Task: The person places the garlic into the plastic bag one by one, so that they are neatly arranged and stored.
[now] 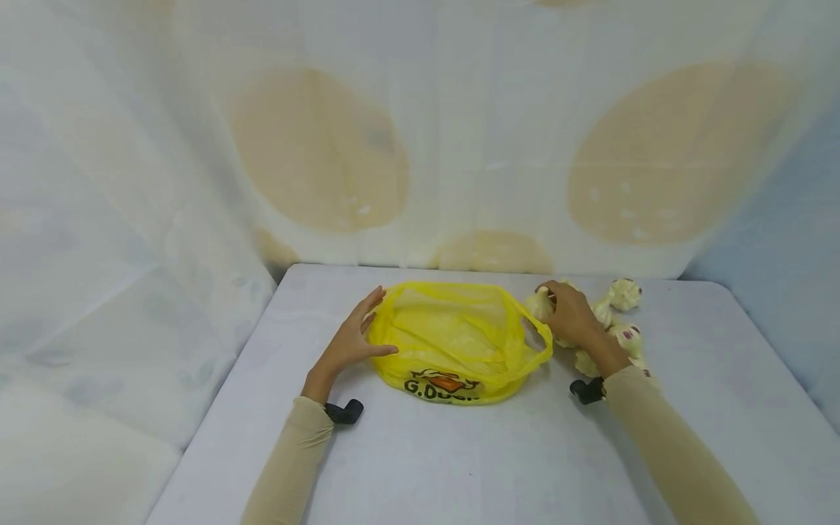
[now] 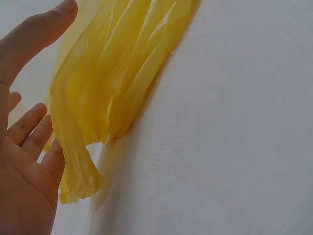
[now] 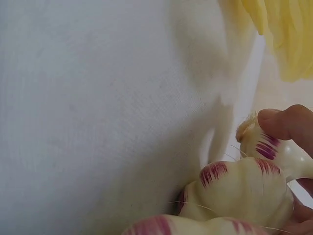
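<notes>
A yellow plastic bag (image 1: 502,386) with printed lettering sits on the table with its mouth spread wide. At its left side is my left hand (image 1: 351,339), fingers and thumb stretched apart along the bag's edge. The left wrist view shows the yellow bag (image 2: 117,73) beside those straight fingers. To the right of the bag, my right hand (image 1: 572,317) pinches a garlic bulb (image 1: 538,305). In the right wrist view, the thumb (image 3: 279,125) presses on this purple-streaked bulb (image 3: 266,147), with another garlic bulb (image 3: 239,188) close below it.
Several garlic bulbs (image 1: 625,294) lie in a cluster around and behind my right wrist, some partly hidden by it. The white table (image 1: 459,467) stretches in front of the bag. A patterned curtain (image 1: 446,146) hangs behind the table's far edge.
</notes>
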The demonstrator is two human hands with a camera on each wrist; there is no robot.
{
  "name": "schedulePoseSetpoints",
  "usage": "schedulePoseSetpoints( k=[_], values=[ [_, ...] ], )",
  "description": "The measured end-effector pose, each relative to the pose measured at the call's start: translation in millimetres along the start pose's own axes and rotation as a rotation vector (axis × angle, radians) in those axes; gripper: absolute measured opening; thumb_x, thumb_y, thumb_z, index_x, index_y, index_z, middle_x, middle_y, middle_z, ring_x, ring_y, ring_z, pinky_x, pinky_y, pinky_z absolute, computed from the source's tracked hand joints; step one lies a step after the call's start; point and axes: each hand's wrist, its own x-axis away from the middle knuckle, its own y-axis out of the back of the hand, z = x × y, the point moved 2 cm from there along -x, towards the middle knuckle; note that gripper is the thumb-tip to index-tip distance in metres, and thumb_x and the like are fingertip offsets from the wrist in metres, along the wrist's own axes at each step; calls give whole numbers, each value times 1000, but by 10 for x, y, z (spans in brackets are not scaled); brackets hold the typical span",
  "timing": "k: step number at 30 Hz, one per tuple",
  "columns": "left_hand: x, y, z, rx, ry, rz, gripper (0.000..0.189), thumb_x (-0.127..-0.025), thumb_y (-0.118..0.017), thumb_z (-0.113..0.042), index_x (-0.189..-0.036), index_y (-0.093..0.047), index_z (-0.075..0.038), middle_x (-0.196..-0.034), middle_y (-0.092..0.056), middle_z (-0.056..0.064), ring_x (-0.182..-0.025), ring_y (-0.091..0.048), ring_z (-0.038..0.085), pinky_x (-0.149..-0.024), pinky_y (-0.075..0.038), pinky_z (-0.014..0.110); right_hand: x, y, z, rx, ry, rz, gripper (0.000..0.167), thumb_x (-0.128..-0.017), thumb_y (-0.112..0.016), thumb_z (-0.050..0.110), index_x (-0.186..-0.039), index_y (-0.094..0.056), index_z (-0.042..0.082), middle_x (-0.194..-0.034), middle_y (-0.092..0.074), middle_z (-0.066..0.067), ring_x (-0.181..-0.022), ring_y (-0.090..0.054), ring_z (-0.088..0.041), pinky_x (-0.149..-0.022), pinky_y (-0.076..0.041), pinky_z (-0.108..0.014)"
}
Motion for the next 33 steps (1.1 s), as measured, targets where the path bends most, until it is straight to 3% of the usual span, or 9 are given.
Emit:
schedulePoseSetpoints(
  k=[4,6,15,26,33],
  values=[
    [7,27,-161,7,-10,13,110,-72,-87,-5,-156,-18,-11,-158,-21,19,-144,-23,32,-114,-25,57,15,18,16,-41,-20,-14,48,-79,-70,0,-124,-56,0,-121,-55,-27,-108,-56,-44,-89,-50,-57],
    [8,27,-168,5,-9,13,109,-72,-87,-7,-156,-18,-11,-158,-22,19,-144,-23,32,-113,-25,56,20,28,24,-61,-28,-20,48,-79,-73,3,-124,-56,0,-122,-55,-27,-109,-56,-45,-89,-51,-57],
    [-10,-6,135,-24,19,-19,112,-71,-90,-22,-156,-18,-32,-159,-25,-1,-144,-24,15,-117,-26,43,4,135,150,-128,-19,-59,56,-76,-83,13,-124,-56,4,-124,-54,-22,-110,-57,-44,-81,-56,-54],
    [-54,-26,121,-18,-3,-1,111,-72,-89,-27,-156,-17,-34,-159,-24,2,-145,-23,14,-117,-25,40,-124,368,586,-177,115,-121,58,-76,-84,12,-126,-56,6,-124,-56,-18,-102,-62,-41,-80,-57,-52],
    [-123,-45,143,-30,5,3,113,-70,-89,-30,-157,-17,-30,-159,-24,-3,-144,-23,9,-117,-25,34,-297,317,902,-237,141,-128,58,-73,-85,9,-124,-58,8,-126,-56,-13,-105,-61,-35,-83,-57,-48]
  ],
)
